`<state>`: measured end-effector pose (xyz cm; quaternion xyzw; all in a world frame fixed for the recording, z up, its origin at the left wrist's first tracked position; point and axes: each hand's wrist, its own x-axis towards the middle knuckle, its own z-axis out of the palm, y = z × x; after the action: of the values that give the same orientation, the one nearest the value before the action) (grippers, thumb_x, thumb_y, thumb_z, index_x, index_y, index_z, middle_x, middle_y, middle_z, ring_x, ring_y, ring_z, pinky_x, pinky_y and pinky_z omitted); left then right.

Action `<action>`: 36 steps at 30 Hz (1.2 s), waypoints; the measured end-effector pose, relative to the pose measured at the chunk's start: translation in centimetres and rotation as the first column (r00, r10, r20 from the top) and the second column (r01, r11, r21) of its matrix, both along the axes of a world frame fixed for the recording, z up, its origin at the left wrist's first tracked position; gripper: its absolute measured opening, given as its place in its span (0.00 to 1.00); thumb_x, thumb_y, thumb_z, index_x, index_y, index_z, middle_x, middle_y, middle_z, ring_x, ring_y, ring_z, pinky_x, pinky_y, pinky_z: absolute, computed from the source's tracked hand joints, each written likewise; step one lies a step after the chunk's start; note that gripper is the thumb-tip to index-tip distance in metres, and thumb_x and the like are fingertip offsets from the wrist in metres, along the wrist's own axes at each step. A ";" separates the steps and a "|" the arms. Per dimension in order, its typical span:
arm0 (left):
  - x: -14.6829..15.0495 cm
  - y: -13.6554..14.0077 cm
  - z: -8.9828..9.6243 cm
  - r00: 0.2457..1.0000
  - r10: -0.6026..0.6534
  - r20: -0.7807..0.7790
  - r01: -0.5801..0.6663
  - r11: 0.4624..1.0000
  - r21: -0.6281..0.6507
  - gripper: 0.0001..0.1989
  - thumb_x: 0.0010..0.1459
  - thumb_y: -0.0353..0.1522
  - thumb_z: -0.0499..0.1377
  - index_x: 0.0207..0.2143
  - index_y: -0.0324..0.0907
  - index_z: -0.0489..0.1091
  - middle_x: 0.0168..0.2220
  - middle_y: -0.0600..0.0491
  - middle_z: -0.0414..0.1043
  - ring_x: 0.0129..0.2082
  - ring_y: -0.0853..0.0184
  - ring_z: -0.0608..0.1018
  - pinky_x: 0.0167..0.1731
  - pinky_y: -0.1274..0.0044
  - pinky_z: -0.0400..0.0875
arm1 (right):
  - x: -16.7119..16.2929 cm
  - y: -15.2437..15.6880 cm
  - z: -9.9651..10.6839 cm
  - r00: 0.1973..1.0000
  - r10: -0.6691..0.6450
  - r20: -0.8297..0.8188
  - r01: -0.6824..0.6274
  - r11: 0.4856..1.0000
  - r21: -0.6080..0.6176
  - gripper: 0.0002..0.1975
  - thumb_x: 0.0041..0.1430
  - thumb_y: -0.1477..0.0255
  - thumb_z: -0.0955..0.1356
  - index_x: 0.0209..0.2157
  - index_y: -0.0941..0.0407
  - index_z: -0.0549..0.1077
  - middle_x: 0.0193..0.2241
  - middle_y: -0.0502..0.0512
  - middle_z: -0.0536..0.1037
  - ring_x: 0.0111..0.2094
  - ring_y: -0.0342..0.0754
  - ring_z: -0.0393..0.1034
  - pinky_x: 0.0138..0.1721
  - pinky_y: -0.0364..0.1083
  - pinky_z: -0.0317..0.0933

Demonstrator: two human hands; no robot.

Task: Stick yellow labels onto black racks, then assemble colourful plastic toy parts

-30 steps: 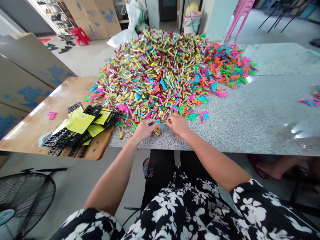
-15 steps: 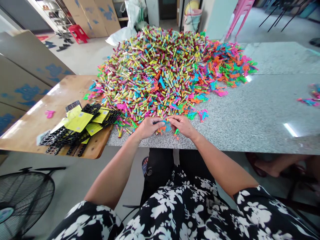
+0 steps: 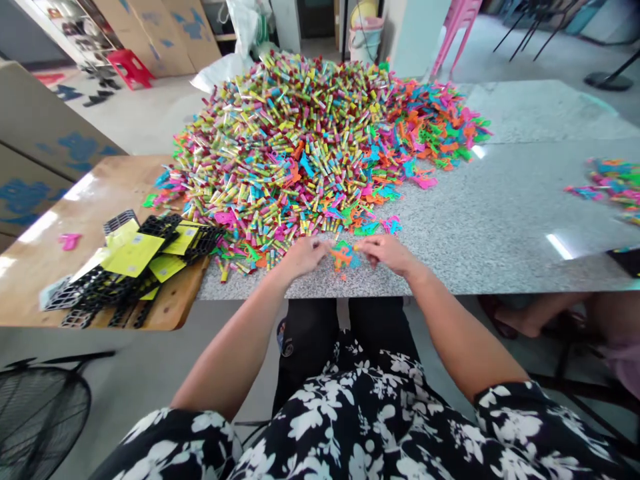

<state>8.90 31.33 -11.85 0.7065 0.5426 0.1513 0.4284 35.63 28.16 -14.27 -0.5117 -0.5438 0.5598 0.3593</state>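
At the near edge of the grey stone table, my left hand (image 3: pixel 306 257) is closed in a pinch; what its fingertips hold is too small to make out. Facing it, my right hand (image 3: pixel 389 253) pinches a small yellow piece (image 3: pixel 357 247) between thumb and forefinger. In the gap between the hands lie flat plastic toy shapes: an orange one (image 3: pixel 343 256) and a blue one (image 3: pixel 355 261), with green beside them. Just beyond the hands rises a big heap of small coloured tubes (image 3: pixel 280 147), many with yellow sections and dark red ends.
Bright plastic toy pieces (image 3: pixel 435 123) pile up against the heap's right side. Black plastic grids with yellow cards (image 3: pixel 135 255) lie on the wooden board (image 3: pixel 95 200) at left. Another small pile (image 3: pixel 613 180) sits far right, near a seated person's leg (image 3: pixel 530 317). A fan (image 3: pixel 45 413) stands lower left.
My hands have moved apart, uncovering the orange and blue pieces between them. The whole view has shifted slightly, so the heap and board appear further left.
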 end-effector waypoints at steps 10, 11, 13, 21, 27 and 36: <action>6.6 -1.4 -1.6 0.853 -0.003 -0.522 0.115 0.976 0.182 0.24 0.59 0.46 0.70 0.50 0.39 0.76 0.52 0.32 0.79 0.53 0.39 0.81 0.49 0.60 0.73 | 4.5 -0.5 -2.6 0.728 -0.675 -0.124 0.674 0.737 -0.053 0.14 0.60 0.59 0.72 0.39 0.55 0.78 0.35 0.53 0.83 0.22 0.41 0.70 0.20 0.40 0.64; 6.8 -1.5 -1.7 0.864 -0.015 -0.503 0.122 0.976 0.181 0.21 0.60 0.43 0.70 0.49 0.39 0.76 0.53 0.32 0.78 0.53 0.40 0.81 0.49 0.61 0.73 | 3.6 -0.5 -2.5 0.811 -0.584 -0.040 0.584 0.811 -0.004 0.13 0.61 0.60 0.72 0.40 0.55 0.79 0.35 0.54 0.83 0.22 0.42 0.71 0.20 0.40 0.65; 6.7 -1.5 -1.7 0.886 -0.021 -0.463 0.114 0.978 0.174 0.17 0.60 0.39 0.69 0.47 0.40 0.75 0.52 0.34 0.79 0.52 0.43 0.81 0.48 0.62 0.73 | 1.5 -0.2 -2.2 0.903 -0.405 0.140 0.391 0.913 0.118 0.13 0.64 0.64 0.70 0.44 0.55 0.81 0.35 0.54 0.84 0.25 0.44 0.74 0.27 0.43 0.69; -2.5 -2.1 -0.8 0.985 0.078 -0.153 -0.069 0.996 0.062 0.09 0.59 0.34 0.63 0.43 0.45 0.74 0.30 0.53 0.78 0.31 0.60 0.80 0.33 0.72 0.71 | -6.2 4.4 -0.6 0.651 0.017 0.759 -0.365 0.884 0.292 0.19 0.73 0.72 0.64 0.59 0.52 0.80 0.58 0.58 0.78 0.56 0.54 0.75 0.57 0.49 0.67; -6.3 -2.7 -0.5 0.957 0.238 0.162 -0.201 0.955 -0.217 0.10 0.56 0.37 0.66 0.37 0.44 0.72 0.24 0.56 0.73 0.22 0.68 0.73 0.21 0.78 0.64 | -9.9 5.5 -1.0 0.567 0.039 0.823 -0.440 0.859 0.262 0.10 0.69 0.68 0.69 0.46 0.55 0.83 0.55 0.63 0.77 0.51 0.57 0.76 0.49 0.50 0.68; -3.7 -1.4 -2.0 0.872 0.295 0.390 -0.205 0.945 -0.255 0.21 0.51 0.47 0.74 0.35 0.42 0.76 0.25 0.58 0.69 0.21 0.74 0.69 0.20 0.81 0.62 | -8.7 2.8 -2.3 0.946 -0.109 -0.304 0.098 0.994 -0.052 0.13 0.58 0.62 0.73 0.40 0.52 0.69 0.27 0.46 0.77 0.20 0.42 0.63 0.22 0.43 0.63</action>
<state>5.22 29.93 -13.90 0.5321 0.5364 0.2984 0.5832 26.89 31.00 -16.62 -0.4530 -0.4436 0.6224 0.4589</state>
